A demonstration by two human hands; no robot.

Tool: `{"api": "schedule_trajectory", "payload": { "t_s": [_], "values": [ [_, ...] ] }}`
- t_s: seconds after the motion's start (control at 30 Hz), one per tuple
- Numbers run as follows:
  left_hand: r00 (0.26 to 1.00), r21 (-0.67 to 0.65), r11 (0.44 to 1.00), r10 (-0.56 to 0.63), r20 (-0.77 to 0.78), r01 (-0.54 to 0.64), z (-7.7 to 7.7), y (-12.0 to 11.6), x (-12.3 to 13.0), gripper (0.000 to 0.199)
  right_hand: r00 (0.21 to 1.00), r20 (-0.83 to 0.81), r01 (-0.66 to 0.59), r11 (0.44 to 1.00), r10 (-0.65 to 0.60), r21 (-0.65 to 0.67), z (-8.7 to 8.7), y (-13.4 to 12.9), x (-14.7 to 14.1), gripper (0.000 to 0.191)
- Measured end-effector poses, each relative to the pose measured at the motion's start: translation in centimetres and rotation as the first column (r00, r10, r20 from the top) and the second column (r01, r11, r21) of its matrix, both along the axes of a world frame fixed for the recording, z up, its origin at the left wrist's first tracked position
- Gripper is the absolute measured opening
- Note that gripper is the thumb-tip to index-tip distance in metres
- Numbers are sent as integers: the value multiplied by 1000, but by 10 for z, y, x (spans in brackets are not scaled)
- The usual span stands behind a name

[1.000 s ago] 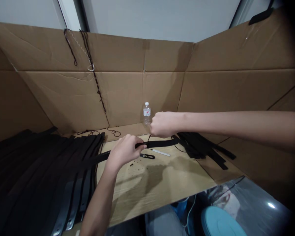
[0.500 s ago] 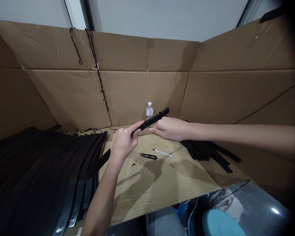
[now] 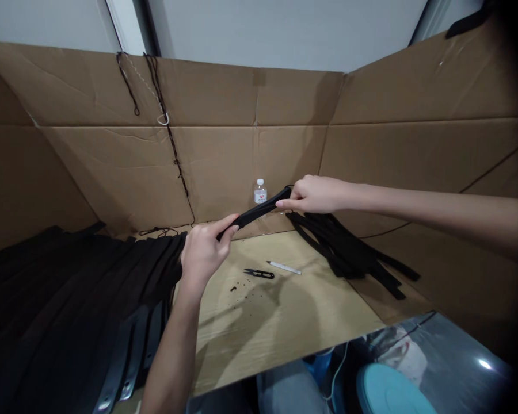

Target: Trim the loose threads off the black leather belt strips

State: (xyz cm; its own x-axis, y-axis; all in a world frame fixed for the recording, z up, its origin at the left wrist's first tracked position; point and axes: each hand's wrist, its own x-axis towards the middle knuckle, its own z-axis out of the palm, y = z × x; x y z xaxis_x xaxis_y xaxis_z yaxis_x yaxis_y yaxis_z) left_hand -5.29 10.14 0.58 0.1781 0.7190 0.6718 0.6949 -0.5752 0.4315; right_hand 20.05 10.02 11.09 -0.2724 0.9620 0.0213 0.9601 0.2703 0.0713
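Note:
A black strip (image 3: 259, 213) is held in the air above the table, slanting up to the right. My left hand (image 3: 208, 244) pinches its lower left part between thumb and fingers. At the upper right end, my right hand (image 3: 313, 194) is closed round the strip. A thin dark cord shows by that end, partly hidden by the fingers. Below lie small black thread snips (image 3: 259, 273) and a white pen (image 3: 285, 267) on the pale tabletop (image 3: 267, 333).
Many black strips (image 3: 69, 287) cover the left side. A smaller pile of black strips (image 3: 354, 253) lies at the right. A bottle (image 3: 260, 192) stands at the back by the cardboard wall (image 3: 216, 161), where dark cords hang. A turquoise lid (image 3: 392, 388) is below the table edge.
My right hand has moved up and to the right, to the strip's far end. My left hand has shifted slightly left. More of the right pile shows.

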Motion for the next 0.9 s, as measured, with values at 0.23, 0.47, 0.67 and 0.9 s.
{"api": "schedule_trajectory", "payload": {
  "t_s": [0.23, 0.47, 0.67, 0.9],
  "values": [
    [998, -49, 997, 55, -4, -55, 1, 1, -4, 30, 992, -129, -38, 968, 5, -250, 3, 6, 16, 63],
    [992, -11, 994, 108, 60, -107, 4, 3, -11, 31, 864, -483, -400, 775, 141, -489, -29, -24, -10, 62],
    [993, 58, 996, 56, 104, -62, 4, -2, -17, 31, 707, -683, -506, 543, -185, -671, -54, -29, -49, 48],
    [995, 123, 992, 12, 97, -24, 8, -13, -13, 29, 427, -861, -653, 565, -275, -504, -71, -20, -74, 40]
  ]
}}
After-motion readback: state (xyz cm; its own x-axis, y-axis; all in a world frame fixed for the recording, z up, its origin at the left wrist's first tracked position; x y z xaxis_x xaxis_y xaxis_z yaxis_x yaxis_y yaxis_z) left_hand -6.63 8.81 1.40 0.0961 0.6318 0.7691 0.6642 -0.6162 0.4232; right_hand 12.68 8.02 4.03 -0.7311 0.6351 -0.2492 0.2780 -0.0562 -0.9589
